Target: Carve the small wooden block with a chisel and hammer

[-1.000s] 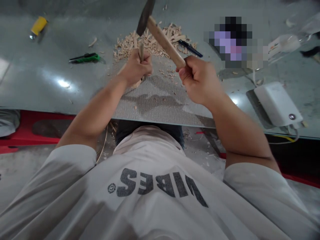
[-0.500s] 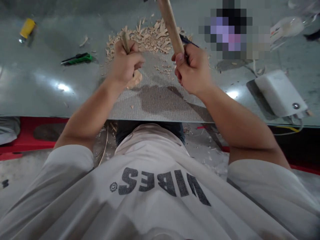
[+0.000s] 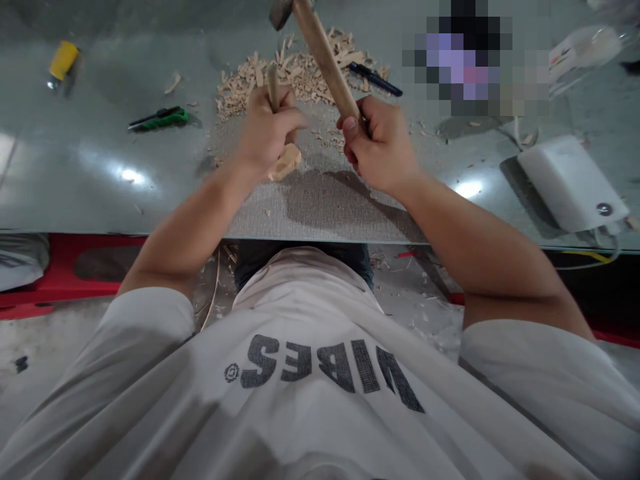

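Hammer head [image 3: 281,13] has moved back into view; my right fingers [image 3: 373,107] clench its handle [image 3: 326,59], my left fingers [image 3: 289,99] wrap a wooden shaft [image 3: 273,85], and off-centre aim could smash them.

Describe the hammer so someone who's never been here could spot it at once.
On the grey table lies a heap of pale wood shavings. Slanting over its right half in this view is the hammer, its handle gripped by the right hand. Its dark head sets it apart from the rod in the left hand, which shows none.
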`<state>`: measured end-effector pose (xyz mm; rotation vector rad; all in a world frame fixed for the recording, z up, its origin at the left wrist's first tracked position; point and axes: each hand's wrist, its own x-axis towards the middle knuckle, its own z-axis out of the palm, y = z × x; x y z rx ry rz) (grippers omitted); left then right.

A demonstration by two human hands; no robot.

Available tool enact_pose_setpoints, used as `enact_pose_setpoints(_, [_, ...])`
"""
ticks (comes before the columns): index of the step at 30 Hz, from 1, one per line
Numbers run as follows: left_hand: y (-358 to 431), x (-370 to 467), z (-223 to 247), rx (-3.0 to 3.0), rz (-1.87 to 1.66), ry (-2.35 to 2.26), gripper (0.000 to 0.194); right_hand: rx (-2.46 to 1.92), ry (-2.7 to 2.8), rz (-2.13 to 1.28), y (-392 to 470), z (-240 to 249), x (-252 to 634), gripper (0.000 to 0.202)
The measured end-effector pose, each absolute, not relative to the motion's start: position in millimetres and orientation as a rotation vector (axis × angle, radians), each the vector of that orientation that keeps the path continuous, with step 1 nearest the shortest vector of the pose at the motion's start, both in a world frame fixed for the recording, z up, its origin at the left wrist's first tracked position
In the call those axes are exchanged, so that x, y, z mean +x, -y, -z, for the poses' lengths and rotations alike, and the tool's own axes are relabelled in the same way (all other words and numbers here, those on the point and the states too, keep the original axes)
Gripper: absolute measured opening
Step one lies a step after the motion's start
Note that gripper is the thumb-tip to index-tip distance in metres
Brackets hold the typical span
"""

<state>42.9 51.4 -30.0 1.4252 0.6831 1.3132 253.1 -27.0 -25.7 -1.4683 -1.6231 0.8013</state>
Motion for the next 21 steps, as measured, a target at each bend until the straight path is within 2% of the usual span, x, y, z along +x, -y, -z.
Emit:
enact_pose_setpoints(4, [-55, 44, 32, 1.284, -1.561, -0.972, 0.043, -1.472, 1.655, -0.787, 30, 24, 251, 0.06])
enact_pose_setpoints(8, [-64, 42, 41, 1.278, -1.574, -0.906, 0.046, -1.5, 1.68, -0.783, 31, 25, 248, 0.06])
enact_pose_setpoints(13, [-71, 49, 45, 1.188, -1.505, -0.738, 0.053, -1.523, 1.729, -0.783, 32, 27, 245, 0.057])
enact_pose_setpoints(21, [-49, 31, 13, 1.102, -1.245, -0.514, 0.047, -1.466, 1.742, -0.725, 27, 35, 247, 0.055])
